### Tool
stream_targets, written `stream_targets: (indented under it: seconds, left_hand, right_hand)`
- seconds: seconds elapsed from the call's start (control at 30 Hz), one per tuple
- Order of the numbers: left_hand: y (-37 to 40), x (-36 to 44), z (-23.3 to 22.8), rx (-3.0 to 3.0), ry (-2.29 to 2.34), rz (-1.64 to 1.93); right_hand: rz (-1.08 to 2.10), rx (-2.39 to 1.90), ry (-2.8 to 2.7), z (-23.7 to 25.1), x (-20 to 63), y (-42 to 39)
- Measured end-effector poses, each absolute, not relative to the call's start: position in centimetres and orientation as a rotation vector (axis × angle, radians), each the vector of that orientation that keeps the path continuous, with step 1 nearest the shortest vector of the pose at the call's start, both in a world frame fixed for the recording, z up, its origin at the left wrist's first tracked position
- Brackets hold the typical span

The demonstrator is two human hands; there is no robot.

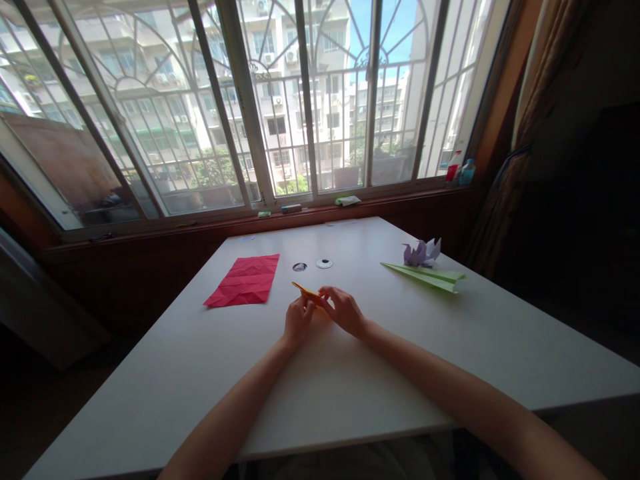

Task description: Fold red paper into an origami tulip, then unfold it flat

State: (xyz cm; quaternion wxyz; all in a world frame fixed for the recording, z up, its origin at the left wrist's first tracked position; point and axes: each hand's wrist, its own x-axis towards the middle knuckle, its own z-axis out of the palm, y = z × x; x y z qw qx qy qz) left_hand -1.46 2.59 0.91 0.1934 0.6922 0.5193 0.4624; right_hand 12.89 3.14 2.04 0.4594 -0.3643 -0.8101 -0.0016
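A folded piece of orange-yellow paper point(309, 292) is held just above the middle of the white table point(410, 373). My left hand point(299, 320) grips its lower side, fingers closed around the edge. From the other side, my right hand point(344, 310) pinches the paper between thumb and fingers. Part of the paper is hidden behind both hands, so its full shape does not show. Left of my hands lies a creased red sheet point(245, 280), flat on the table.
At the right are a green folded paper plane point(427, 277) and a purple folded paper figure point(421, 253). A round hole point(299, 267) and a white round cover point(325, 264) lie beyond my hands. Bottles point(467, 172) stand on the windowsill point(225, 223).
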Motion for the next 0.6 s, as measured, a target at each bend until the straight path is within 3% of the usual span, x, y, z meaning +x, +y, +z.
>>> stream_targets:
  seconds: [0.43, 0.6]
  left_hand:
    - [3.4, -1.8, 1.1, 1.536, 1.561, 1.569]
    - [4.0, -2.3, 0.6, 1.653, 1.753, 1.643]
  right_hand:
    - [-0.135, -1.043, -1.976, 2.3, 13.3, 3.5]
    - [-0.147, -1.061, -2.000, 2.0, 13.4, 3.7]
